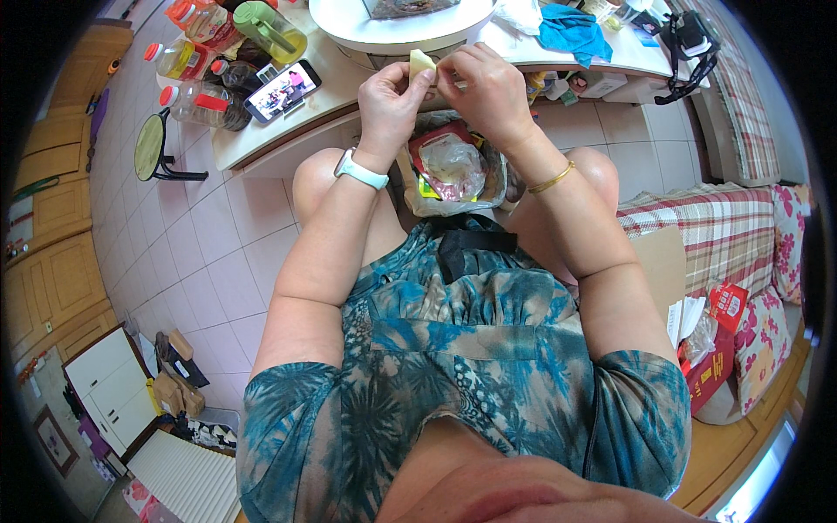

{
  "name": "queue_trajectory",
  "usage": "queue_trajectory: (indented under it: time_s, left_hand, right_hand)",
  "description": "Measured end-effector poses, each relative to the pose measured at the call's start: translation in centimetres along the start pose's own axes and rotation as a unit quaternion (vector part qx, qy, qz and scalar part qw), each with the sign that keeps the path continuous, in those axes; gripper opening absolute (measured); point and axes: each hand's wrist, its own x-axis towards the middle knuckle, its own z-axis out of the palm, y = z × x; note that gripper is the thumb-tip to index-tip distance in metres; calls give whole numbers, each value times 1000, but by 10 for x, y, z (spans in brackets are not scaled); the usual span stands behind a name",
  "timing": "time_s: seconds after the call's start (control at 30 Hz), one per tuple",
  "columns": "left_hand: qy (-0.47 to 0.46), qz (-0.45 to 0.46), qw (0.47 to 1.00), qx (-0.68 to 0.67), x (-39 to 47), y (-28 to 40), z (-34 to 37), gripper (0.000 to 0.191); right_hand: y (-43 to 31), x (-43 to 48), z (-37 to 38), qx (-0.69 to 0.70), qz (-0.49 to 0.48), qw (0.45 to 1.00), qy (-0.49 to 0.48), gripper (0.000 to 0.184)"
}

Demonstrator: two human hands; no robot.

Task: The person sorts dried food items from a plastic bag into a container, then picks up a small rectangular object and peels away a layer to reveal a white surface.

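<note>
My left hand (391,98) pinches a pale yellow piece of food (422,63), possibly fruit, between thumb and fingers at the table's front edge. Close beside it on the right, my right hand (480,85) has its fingers curled with the fingertips near the piece; whether they hold anything small cannot be told. Below both hands, between my knees, stands a bin lined with a plastic bag (425,208), with crumpled clear plastic (454,167) and colourful wrappers inside. A large white round dish (402,33) stands on the table just beyond my hands.
A lit smartphone (282,91) leans at the table's left, beside bottles (206,104) and a green-lidded jug (271,33). A blue cloth (572,33) and a black strapped device (690,42) lie to the right. A stool (152,147) stands left; a plaid-covered sofa (713,229) is at right.
</note>
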Motion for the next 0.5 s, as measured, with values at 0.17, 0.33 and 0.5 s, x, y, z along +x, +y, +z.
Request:
queue_trajectory:
  time_s: [0.17, 0.33, 0.5]
  left_hand:
    - [-13, -73, 983, -167, 2, 2, -3, 21]
    - [-9, -80, 980, -179, 3, 6, -1, 21]
    - [-3, -68, 981, -182, 4, 4, -1, 18]
  right_hand:
    - [2, 0, 0, 115, 82, 990, -21, 8]
    - [2, -1, -1, 173, 125, 977, -14, 8]
    - [4, 3, -2, 88, 45, 995, -9, 9]
